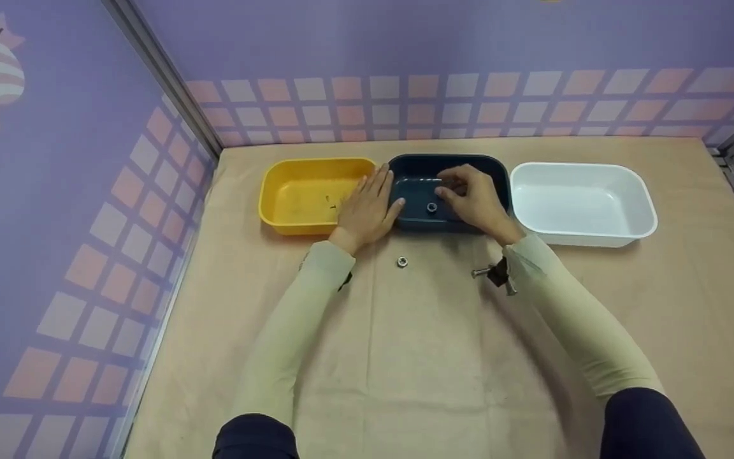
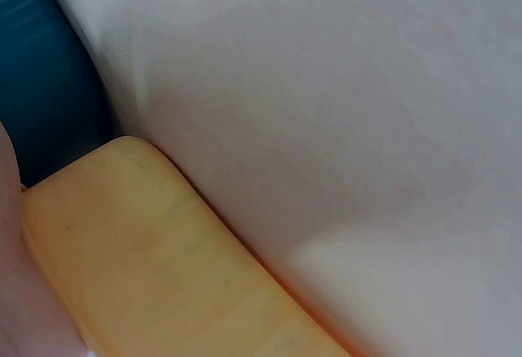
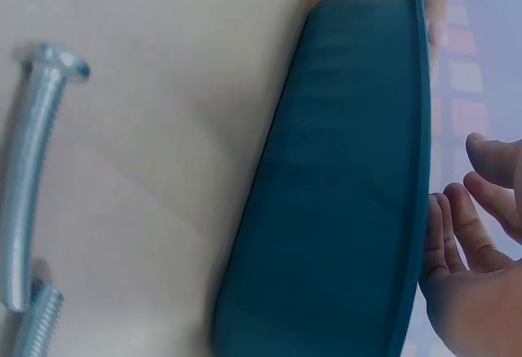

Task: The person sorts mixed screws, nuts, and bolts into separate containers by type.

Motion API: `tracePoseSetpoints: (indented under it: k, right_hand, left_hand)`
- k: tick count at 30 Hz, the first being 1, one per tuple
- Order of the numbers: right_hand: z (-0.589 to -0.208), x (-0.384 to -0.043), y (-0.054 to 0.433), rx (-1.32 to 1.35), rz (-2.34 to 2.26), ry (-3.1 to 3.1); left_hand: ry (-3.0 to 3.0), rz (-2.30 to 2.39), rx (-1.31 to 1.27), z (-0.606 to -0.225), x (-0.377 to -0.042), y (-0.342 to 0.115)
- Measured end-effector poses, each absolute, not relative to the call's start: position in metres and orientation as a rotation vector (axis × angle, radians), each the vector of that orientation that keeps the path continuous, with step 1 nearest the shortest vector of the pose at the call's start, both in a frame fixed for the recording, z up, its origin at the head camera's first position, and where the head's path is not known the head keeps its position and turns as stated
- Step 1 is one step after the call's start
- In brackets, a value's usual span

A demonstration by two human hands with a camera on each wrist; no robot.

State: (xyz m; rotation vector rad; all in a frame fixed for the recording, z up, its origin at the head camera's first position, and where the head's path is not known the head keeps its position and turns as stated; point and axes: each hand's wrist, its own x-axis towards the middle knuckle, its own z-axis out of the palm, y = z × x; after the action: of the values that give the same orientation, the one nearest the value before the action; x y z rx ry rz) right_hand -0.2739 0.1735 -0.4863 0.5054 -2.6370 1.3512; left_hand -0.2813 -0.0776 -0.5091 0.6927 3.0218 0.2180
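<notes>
My left hand [image 1: 366,207] rests with straight fingers across the neighbouring rims of a yellow tray [image 1: 284,220] and a dark blue tray [image 1: 415,225]. Over the blue tray hangs my right hand [image 1: 476,199], its fingers loosely bent. In the right wrist view, a gap shows between the thumb and fingers [image 3: 469,222], and I see nothing held there. A metal nut [image 1: 431,207] lies inside the blue tray, just left of the right hand. Another nut [image 1: 402,262] lies on the cloth in front of the trays.
Beside the blue tray stands a white tray [image 1: 587,237]. Metal bolts [image 3: 28,186] lie on the cloth near my right wrist, partly hidden by it in the head view. Small dark marks or bits show in the yellow tray. Patterned purple walls [image 1: 405,38] enclose the table.
</notes>
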Motion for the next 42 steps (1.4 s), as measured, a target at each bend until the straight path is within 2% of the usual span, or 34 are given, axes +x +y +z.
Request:
tracePoseSetpoints:
  k: [18,42]
  right_hand:
    - [-0.483,-0.246,0.16,0.656,1.431,-2.575]
    - [-0.502,-0.214,0.147,0.753,1.523,-2.546]
  left_hand:
    - [3.017,0.253,0.73,-0.507,-0.281,-0.079]
    - [3.027,0.315,0.752,-0.508,-0.28,-0.08]
